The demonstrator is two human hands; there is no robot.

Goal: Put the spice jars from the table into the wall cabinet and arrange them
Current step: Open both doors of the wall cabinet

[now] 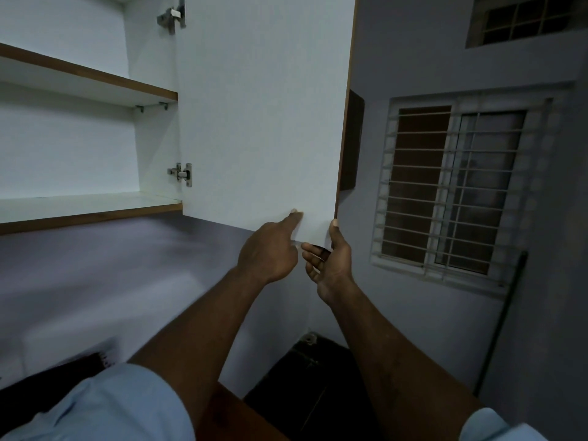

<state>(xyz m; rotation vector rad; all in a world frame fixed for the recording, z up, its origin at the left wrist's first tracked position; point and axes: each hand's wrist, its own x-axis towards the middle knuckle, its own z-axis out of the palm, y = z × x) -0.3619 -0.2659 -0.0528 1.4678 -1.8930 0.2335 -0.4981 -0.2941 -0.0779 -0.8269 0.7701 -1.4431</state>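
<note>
Cabinet was open, filling upper left of frame. Its door swung out toward you, white inner face across upper centre. Two hinges on door's left edge: top hinge near upper edge of frame, lower hinge at mid-left.

Your L hand sat at centre, just below door's bottom edge. Index finger stretched up and lay on the door's inner face near its lower corner; other fingers curled in toward palm. Nothing gripped in it.

Your R hand was just right of L hand, the two nearly touching. Thumb ran up the door's free edge, fingers hooked under the bottom corner, so it was clamped on the door at that corner.

Both forearms ran up from bottom of frame; pale blue sleeves at lower left and lower right corners.

Inside cabinet: upper shelf and bottom shelf, both white w/ brown front edge, both bare in the part visible. No spice jars in view anywhere; table not clearly visible either, so jar location cannot be told.

Right of frame: barred window in grey wall, smaller gridded window at upper right. A dark pole leaned on wall at lower right. Dark object at bottom centre, too dim to ID. Lighting low overall.
</note>
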